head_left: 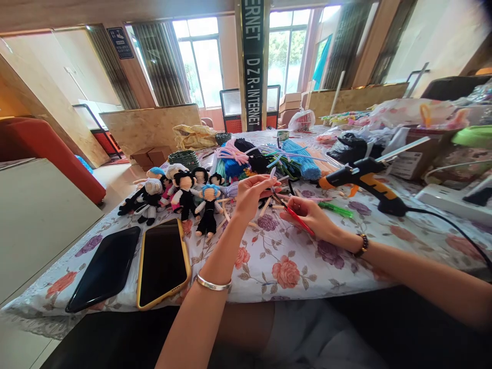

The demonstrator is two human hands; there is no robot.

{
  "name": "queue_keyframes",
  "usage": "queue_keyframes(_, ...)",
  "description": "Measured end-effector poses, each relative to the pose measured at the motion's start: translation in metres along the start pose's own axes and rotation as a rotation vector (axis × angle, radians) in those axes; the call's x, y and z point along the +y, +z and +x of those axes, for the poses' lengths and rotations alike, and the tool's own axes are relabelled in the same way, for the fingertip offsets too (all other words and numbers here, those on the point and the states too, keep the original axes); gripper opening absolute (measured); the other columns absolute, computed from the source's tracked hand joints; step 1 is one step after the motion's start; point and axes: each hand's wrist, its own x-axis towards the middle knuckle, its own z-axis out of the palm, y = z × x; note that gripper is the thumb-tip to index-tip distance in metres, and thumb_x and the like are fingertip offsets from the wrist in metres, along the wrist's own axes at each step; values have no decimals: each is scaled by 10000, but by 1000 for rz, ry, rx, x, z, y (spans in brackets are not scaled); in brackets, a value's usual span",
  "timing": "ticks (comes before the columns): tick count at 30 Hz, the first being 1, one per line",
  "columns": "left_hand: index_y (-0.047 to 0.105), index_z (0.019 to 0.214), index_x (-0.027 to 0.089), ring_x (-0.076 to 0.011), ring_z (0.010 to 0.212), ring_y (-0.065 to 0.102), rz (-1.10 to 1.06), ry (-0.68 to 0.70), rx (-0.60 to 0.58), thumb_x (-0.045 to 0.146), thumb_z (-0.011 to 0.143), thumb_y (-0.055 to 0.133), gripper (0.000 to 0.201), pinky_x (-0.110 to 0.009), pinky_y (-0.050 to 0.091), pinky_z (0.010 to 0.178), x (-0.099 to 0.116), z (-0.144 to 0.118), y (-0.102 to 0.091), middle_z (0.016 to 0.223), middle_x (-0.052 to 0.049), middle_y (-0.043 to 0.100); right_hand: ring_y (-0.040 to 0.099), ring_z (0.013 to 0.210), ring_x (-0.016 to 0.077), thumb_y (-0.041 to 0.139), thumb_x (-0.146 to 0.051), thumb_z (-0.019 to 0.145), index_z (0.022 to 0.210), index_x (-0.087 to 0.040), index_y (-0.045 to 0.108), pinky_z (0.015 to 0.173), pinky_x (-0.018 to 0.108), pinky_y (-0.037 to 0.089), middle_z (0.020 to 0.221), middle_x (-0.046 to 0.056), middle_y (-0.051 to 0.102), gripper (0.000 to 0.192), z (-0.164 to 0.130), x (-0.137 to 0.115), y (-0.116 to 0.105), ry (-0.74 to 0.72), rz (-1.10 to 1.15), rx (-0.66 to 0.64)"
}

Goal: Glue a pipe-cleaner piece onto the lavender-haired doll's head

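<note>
Left hand (251, 197) raised just above the floral tablecloth (277, 256), fingers pinched together on a short pale strip (273, 173), probably a cut pipe-cleaner piece; held up off the cloth, apparently so the blades can reach it. Right hand (313, 218) resting low near the cloth, closed around red-handled scissors (294, 214), tips angled up toward the pinched strip; blade gap too small to tell. Strip: thin, light-coloured, slightly fuzzy at the end, standing near-upright between the fingertips, just above the scissor tips. Short offcuts (269, 205) scattered on the cloth directly under both hands. Glue gun (363, 179), black and orange, propped on its stand just right of the hands, nozzle pointing left toward them, cord trailing off to the right. Green pen-like stick (335, 208) lying between right hand and glue gun. Bundles of pipe cleaners (269, 156) in blue, pink, black piled behind the hands, within reach. Row of small finished dolls (180, 197) lying to the left, well apart from the cutting spot. Two phones (134, 264) face up, screens dark, side by side at the near left edge.
</note>
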Motion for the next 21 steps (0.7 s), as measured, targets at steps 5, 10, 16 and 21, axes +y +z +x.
queue_keyframes(5,669,602,135,-125,631,651,12,12,-13,271,550,787,188,-285,534,691,-2,1,-1,658,-22,663,328,500,68,652,-498,756,677,-197,399,456,231,248,574,-60,366,401,0,0,0,-1,-12,0)
queue_keyframes(10,671,599,134,-121,647,651,16,30,-23,259,573,774,164,-282,540,692,-3,1,-1,659,-15,653,322,504,71,642,-506,763,678,-200,392,457,233,247,575,-59,363,404,0,1,-1,-6,-53,9)
queue_keyframes(16,676,609,134,-124,641,652,18,25,-25,260,578,768,158,-281,544,679,-3,1,-1,673,-24,666,315,510,71,649,-518,749,667,-200,383,456,233,245,579,-59,356,423,0,1,0,-5,-57,11)
queue_keyframes(21,676,603,133,-123,657,646,6,21,7,254,538,782,173,-266,539,658,-1,0,1,662,-11,639,317,506,69,680,-528,712,666,-200,392,449,229,252,578,-62,356,439,0,-2,1,6,-13,7)
